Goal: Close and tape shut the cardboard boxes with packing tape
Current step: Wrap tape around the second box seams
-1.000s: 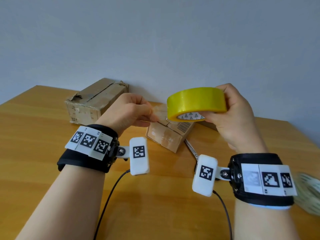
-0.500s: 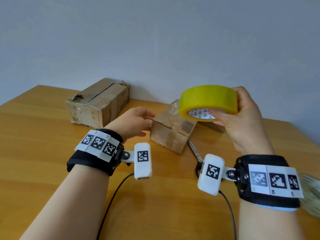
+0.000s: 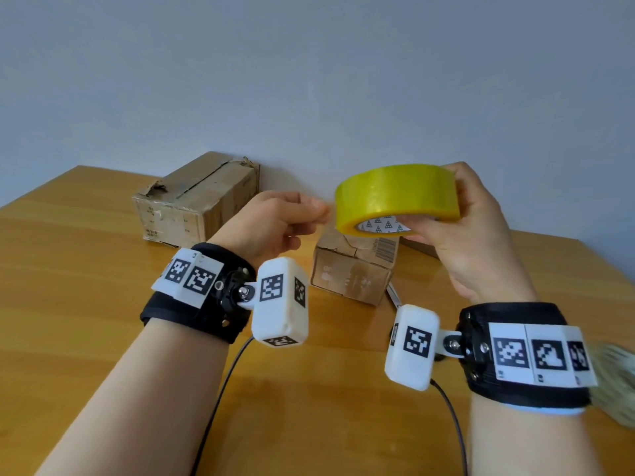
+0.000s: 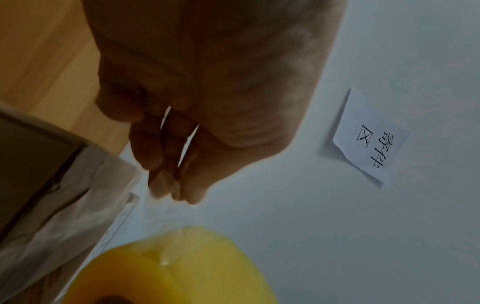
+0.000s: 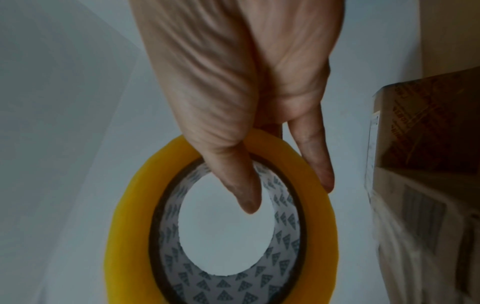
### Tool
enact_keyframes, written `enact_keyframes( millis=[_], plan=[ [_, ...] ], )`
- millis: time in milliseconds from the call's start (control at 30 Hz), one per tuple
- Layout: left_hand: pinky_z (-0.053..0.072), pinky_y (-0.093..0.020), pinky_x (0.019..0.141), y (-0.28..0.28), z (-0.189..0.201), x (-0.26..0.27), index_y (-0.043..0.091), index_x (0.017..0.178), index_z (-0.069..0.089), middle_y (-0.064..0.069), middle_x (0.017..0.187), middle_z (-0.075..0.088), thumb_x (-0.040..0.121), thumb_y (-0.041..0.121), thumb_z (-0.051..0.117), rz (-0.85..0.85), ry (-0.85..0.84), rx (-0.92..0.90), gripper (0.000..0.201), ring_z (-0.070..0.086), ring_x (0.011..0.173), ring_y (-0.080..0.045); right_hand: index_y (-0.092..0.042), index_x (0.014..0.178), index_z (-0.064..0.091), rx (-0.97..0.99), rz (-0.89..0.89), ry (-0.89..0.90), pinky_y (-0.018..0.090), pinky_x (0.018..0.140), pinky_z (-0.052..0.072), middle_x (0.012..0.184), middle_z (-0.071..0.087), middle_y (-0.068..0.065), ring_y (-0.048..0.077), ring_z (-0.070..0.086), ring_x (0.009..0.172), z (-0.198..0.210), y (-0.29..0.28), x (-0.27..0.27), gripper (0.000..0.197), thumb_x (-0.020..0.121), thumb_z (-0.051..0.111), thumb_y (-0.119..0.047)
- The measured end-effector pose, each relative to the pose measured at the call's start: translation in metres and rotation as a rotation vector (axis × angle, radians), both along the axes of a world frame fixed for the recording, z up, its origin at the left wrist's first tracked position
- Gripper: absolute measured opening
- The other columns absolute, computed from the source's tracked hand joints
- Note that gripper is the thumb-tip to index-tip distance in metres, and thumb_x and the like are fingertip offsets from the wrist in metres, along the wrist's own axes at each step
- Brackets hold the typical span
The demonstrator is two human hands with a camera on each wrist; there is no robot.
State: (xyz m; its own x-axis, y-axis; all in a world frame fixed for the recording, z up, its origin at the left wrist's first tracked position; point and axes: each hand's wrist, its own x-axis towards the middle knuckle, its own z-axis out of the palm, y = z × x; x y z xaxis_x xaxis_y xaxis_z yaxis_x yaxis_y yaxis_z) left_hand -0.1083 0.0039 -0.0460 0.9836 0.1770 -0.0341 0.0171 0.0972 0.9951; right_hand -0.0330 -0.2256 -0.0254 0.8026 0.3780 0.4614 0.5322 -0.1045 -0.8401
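Note:
My right hand grips a yellow tape roll in the air, thumb inside its printed core and fingers over the outside. My left hand hovers at the roll's left edge with thumb and fingertips pinched together. A faint clear strip seems to run from them to the roll. A small cardboard box with a barcode label sits right below the roll, its top glossy and creased. A longer box with a torn top seam stands at the back left.
Everything rests on a wooden table against a grey wall. Scissors lie just right of the small box, partly hidden by my right wrist camera. A paper note hangs on the wall. A pale fuzzy thing shows at the right edge.
My left hand dropped toward the small box, then rose again to the roll's left edge with fingertips pinched. The roll stayed in my right hand, drifting slightly right.

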Motion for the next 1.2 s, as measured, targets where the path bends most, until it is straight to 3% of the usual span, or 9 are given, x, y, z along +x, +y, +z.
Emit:
enact_keyframes(
  millis=[167, 233, 300, 433, 600, 800, 967, 1067, 1200],
  plan=[
    [0.036, -0.015, 0.043, 0.006, 0.008, -0.007, 0.008, 0.089, 0.064, 0.002, 0.076, 0.070, 0.095, 0.009, 0.061, 0.042, 0.011, 0.034, 0.007, 0.049, 0.052, -0.004, -0.043, 0.093, 0.060, -0.048, -0.024, -0.056, 0.060, 0.082, 0.058, 0.098, 0.069, -0.003, 0.028, 0.068, 0.099, 0.002, -0.002, 0.000, 0.041, 0.078, 0.088, -0.018],
    [0.037, -0.014, 0.040, 0.008, 0.010, -0.009, 0.008, 0.089, 0.064, -0.001, 0.080, 0.071, 0.096, 0.008, 0.058, 0.031, 0.004, 0.035, 0.009, 0.050, 0.051, -0.004, -0.042, 0.093, 0.058, -0.079, -0.048, -0.091, 0.059, 0.083, 0.057, 0.093, 0.068, -0.009, 0.025, 0.067, 0.094, 0.002, -0.004, 0.000, 0.042, 0.078, 0.089, -0.018],
    [0.042, -0.014, 0.042, 0.009, 0.013, -0.011, 0.008, 0.089, 0.065, -0.006, 0.088, 0.073, 0.097, 0.009, 0.058, 0.029, -0.006, 0.024, 0.011, 0.061, 0.058, -0.007, -0.041, 0.094, 0.058, -0.080, -0.064, -0.114, 0.058, 0.083, 0.057, 0.091, 0.066, -0.010, 0.025, 0.066, 0.093, 0.002, -0.005, -0.001, 0.042, 0.078, 0.089, -0.018],
    [0.053, -0.020, 0.050, 0.004, 0.014, -0.013, 0.005, 0.086, 0.064, -0.009, 0.082, 0.074, 0.100, 0.006, 0.052, 0.064, -0.039, 0.056, 0.019, 0.075, 0.081, -0.020, -0.041, 0.095, 0.056, -0.103, -0.086, -0.159, 0.053, 0.081, 0.057, 0.092, 0.065, -0.006, 0.024, 0.064, 0.090, 0.003, -0.006, -0.001, 0.043, 0.079, 0.088, -0.017],
    [0.053, -0.025, 0.049, 0.000, 0.013, -0.013, 0.003, 0.083, 0.062, -0.010, 0.075, 0.072, 0.099, 0.002, 0.050, 0.150, -0.095, 0.169, 0.020, 0.075, 0.075, -0.025, -0.039, 0.097, 0.058, -0.116, -0.107, -0.158, 0.054, 0.080, 0.058, 0.097, 0.067, -0.002, 0.024, 0.066, 0.092, 0.002, -0.005, 0.001, 0.041, 0.079, 0.089, -0.019],
    [0.046, -0.023, 0.055, -0.003, 0.009, -0.005, 0.008, 0.085, 0.061, -0.008, 0.081, 0.072, 0.097, 0.004, 0.055, 0.144, -0.248, 0.192, 0.014, 0.060, 0.064, -0.015, -0.035, 0.110, 0.060, -0.046, -0.185, -0.093, 0.054, 0.080, 0.061, 0.110, 0.068, -0.005, 0.023, 0.068, 0.105, 0.004, -0.009, 0.003, 0.045, 0.078, 0.088, -0.020],
    [0.046, -0.027, 0.069, -0.007, 0.004, -0.001, 0.018, 0.080, 0.062, 0.003, 0.080, 0.073, 0.094, 0.009, 0.060, 0.205, -0.177, 0.270, 0.016, 0.061, 0.076, -0.011, -0.032, 0.112, 0.060, -0.154, -0.206, -0.037, 0.046, 0.087, 0.059, 0.109, 0.068, -0.008, 0.015, 0.066, 0.104, 0.004, -0.010, 0.003, 0.048, 0.076, 0.090, -0.021],
    [0.043, -0.026, 0.066, -0.008, 0.002, 0.000, 0.020, 0.076, 0.061, 0.004, 0.077, 0.073, 0.094, 0.011, 0.059, 0.211, -0.104, 0.308, 0.020, 0.055, 0.068, -0.008, -0.033, 0.106, 0.061, -0.208, -0.197, -0.014, 0.043, 0.086, 0.059, 0.103, 0.069, -0.008, 0.013, 0.066, 0.097, 0.001, -0.008, 0.002, 0.044, 0.077, 0.089, -0.018],
    [0.038, -0.033, 0.061, -0.004, -0.002, 0.001, 0.018, 0.074, 0.060, -0.024, 0.083, 0.067, 0.093, 0.009, 0.056, 0.230, -0.085, 0.390, 0.022, 0.045, 0.061, -0.020, -0.034, 0.102, 0.059, -0.258, -0.209, -0.080, 0.046, 0.081, 0.059, 0.097, 0.068, -0.008, 0.012, 0.066, 0.091, 0.001, -0.003, 0.001, 0.039, 0.081, 0.084, -0.012]
  ],
)
